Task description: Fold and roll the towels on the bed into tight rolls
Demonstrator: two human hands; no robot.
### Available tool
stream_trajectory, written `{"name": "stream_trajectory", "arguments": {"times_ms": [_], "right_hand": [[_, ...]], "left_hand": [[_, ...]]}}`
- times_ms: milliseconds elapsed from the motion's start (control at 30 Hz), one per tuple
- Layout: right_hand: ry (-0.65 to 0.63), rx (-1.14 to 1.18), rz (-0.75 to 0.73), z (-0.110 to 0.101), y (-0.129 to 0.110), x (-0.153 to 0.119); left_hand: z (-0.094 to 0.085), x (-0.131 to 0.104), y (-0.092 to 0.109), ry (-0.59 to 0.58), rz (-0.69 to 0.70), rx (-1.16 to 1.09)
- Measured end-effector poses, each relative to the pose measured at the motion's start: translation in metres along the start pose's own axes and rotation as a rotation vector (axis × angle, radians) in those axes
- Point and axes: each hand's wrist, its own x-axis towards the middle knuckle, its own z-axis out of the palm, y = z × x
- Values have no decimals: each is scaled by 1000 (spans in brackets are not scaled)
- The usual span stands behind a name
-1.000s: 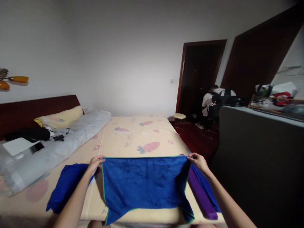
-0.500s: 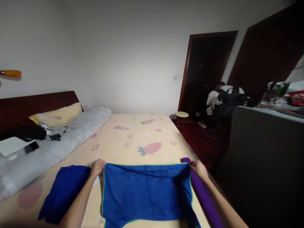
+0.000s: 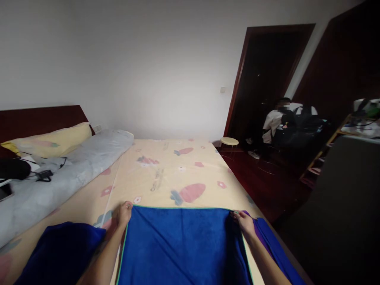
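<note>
A blue towel point(image 3: 181, 245) with thin green edging stretches between my hands over the bed, and its lower end runs out of the picture. My left hand point(image 3: 126, 213) pinches its far left corner. At the far right corner, the fingers of my right hand point(image 3: 244, 221) are closed on the same edge. Another blue cloth point(image 3: 62, 249) lies crumpled on the sheet left of my left forearm. Beside my right forearm, a purple cloth point(image 3: 261, 238) shows partly, next to a strip of blue cloth point(image 3: 274, 245) along the bed's edge.
The patterned bed point(image 3: 169, 174) fills the middle. A rolled grey quilt point(image 3: 86, 166) and a yellow pillow point(image 3: 56, 138) lie left, with cables and a black object. A round stool point(image 3: 229, 141), a seated person point(image 3: 273, 122) and a dark panel point(image 3: 341, 206) are on the right.
The towel's upper edge is straighter, and its lower edge has passed out of the picture. A blue strip now shows over the purple cloth at right. The view has shifted somewhat.
</note>
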Motion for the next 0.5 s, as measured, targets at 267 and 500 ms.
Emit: {"name": "stream_trajectory", "arguments": {"times_ms": [267, 500], "right_hand": [[-11, -63, -76, 17, 20, -47], [64, -247, -140, -56, 82, -189]], "left_hand": [[31, -51, -3, 38, 102, 43], [-1, -202, -104, 28, 36, 205]]}}
